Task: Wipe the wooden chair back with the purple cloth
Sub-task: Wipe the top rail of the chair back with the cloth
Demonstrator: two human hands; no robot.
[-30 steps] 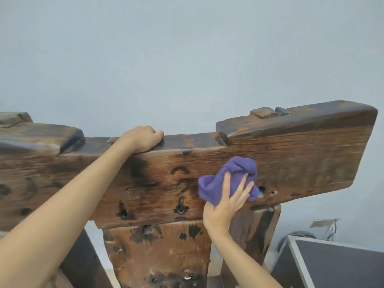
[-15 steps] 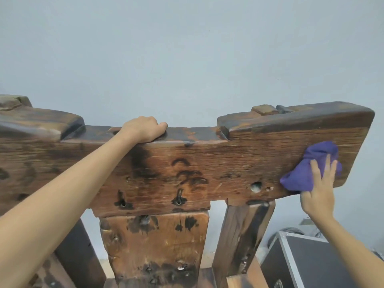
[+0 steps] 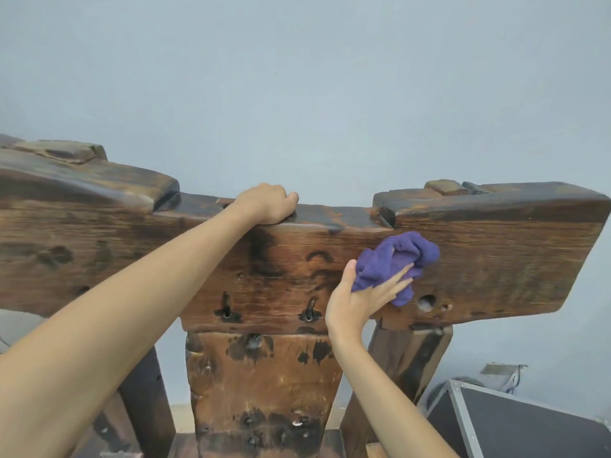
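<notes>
The right hand presses the bunched purple cloth flat-fingered against the chair back; the left hand grips its top edge. Risk: cloth snags on rough holes.

There are 2 hands: the left hand and the right hand. With them come 2 bare forearms. There is 1 purple cloth. There is 1 wooden chair back, made up of 1 wide top rail, 1 broad centre slat below it and 2 side posts, the right post showing more fully than the left. On the rail's top edge sit 2 raised blocks, 1 toward each end. There is 1 round hole in the rail's face. At the lower right stands 1 black case with metal edging.
</notes>
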